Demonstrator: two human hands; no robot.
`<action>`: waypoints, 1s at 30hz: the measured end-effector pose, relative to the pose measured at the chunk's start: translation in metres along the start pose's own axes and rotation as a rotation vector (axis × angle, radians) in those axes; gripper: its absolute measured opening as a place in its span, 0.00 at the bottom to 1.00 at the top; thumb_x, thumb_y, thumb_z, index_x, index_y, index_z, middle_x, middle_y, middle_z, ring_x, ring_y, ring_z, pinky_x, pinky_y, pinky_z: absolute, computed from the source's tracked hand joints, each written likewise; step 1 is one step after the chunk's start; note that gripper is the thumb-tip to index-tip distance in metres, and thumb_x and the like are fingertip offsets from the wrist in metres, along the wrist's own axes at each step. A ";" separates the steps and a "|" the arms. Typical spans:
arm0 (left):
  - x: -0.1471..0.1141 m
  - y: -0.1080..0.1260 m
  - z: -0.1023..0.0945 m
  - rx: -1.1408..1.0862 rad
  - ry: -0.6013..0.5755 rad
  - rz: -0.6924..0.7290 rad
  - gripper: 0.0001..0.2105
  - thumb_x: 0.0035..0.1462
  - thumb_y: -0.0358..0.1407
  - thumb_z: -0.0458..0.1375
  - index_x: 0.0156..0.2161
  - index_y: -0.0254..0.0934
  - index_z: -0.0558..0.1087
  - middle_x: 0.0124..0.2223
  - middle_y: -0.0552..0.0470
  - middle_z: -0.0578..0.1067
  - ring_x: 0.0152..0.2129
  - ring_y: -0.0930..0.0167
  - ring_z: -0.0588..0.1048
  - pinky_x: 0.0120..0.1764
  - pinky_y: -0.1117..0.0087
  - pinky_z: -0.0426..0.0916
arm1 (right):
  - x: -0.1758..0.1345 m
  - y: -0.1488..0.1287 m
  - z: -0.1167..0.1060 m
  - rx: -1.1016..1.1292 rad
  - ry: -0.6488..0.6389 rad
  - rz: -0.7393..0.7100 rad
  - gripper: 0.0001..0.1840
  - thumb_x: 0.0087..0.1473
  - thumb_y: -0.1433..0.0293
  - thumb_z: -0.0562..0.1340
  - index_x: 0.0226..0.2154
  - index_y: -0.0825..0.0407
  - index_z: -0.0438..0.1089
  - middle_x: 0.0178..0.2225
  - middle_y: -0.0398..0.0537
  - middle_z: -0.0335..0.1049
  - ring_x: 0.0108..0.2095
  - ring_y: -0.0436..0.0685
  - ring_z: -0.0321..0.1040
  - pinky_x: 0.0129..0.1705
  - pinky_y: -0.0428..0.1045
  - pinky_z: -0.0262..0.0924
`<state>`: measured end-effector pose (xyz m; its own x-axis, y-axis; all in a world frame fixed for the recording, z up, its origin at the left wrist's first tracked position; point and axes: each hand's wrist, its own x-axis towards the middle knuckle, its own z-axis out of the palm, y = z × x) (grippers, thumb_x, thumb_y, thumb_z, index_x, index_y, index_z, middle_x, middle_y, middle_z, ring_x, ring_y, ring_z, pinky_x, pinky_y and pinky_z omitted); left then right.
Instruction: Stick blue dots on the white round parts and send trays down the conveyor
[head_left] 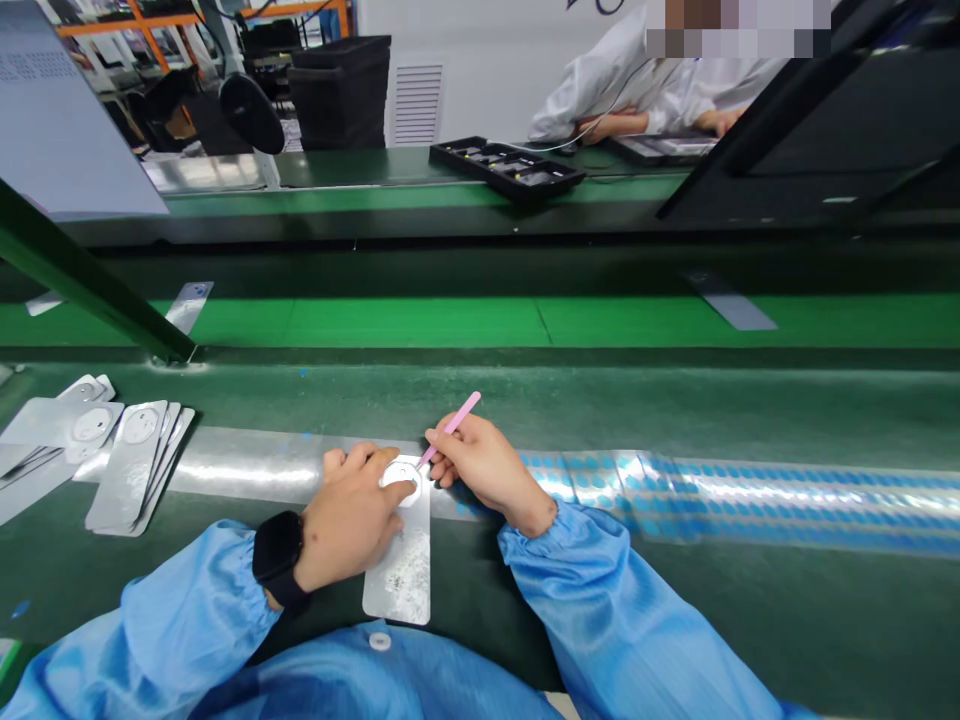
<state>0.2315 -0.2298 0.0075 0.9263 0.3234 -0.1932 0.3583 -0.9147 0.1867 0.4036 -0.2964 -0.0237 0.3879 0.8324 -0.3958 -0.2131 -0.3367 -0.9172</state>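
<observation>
A flat silver plate (399,580) with rounded corners lies before me, a white round part (403,482) with small dark marks near its far end. My left hand (349,522) lies over the plate's left side, its fingers apart and touching the plate around the circle. In my right hand (486,465) is a slim pink tool (463,410), pinched between thumb and fingers. Its thin tip reaches the right edge of the round part; whether it is tweezers or a pick, I cannot make out.
Several similar plates (127,470) are piled at the left. A clear strip with blue dots (720,500) runs along the bench to the right. Beyond lies a green belt (450,322) carrying a few plates. A black tray (510,168) and a person's arms (615,120) are across it.
</observation>
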 end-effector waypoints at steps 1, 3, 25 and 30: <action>0.000 0.000 0.001 0.007 0.006 0.001 0.14 0.56 0.37 0.59 0.48 0.47 0.73 0.58 0.46 0.66 0.51 0.55 0.63 0.45 0.51 0.58 | 0.000 0.000 0.000 -0.004 -0.003 0.001 0.12 0.51 0.67 0.64 0.23 0.53 0.63 0.15 0.40 0.66 0.15 0.49 0.67 0.14 0.40 0.61; -0.001 0.000 0.003 0.020 0.016 0.000 0.14 0.57 0.37 0.59 0.49 0.48 0.72 0.58 0.46 0.66 0.51 0.55 0.62 0.44 0.52 0.58 | 0.000 0.001 -0.001 -0.018 -0.014 -0.001 0.11 0.53 0.68 0.62 0.23 0.54 0.63 0.15 0.41 0.67 0.15 0.49 0.67 0.14 0.40 0.61; -0.003 -0.006 0.010 -0.016 0.081 -0.019 0.16 0.54 0.37 0.63 0.49 0.50 0.73 0.57 0.47 0.68 0.50 0.55 0.63 0.44 0.52 0.58 | 0.001 0.001 0.001 -0.028 -0.035 -0.012 0.09 0.55 0.71 0.59 0.24 0.54 0.63 0.14 0.42 0.67 0.15 0.49 0.66 0.15 0.41 0.61; -0.001 -0.006 0.009 -0.052 0.052 -0.024 0.15 0.51 0.36 0.65 0.46 0.50 0.76 0.57 0.47 0.67 0.51 0.54 0.62 0.46 0.51 0.58 | 0.001 -0.001 0.001 -0.036 -0.029 -0.016 0.09 0.54 0.71 0.60 0.24 0.53 0.63 0.14 0.42 0.67 0.14 0.49 0.66 0.15 0.41 0.60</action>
<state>0.2276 -0.2263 -0.0027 0.9217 0.3586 -0.1480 0.3849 -0.8933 0.2322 0.4030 -0.2953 -0.0233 0.3643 0.8501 -0.3802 -0.1749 -0.3386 -0.9245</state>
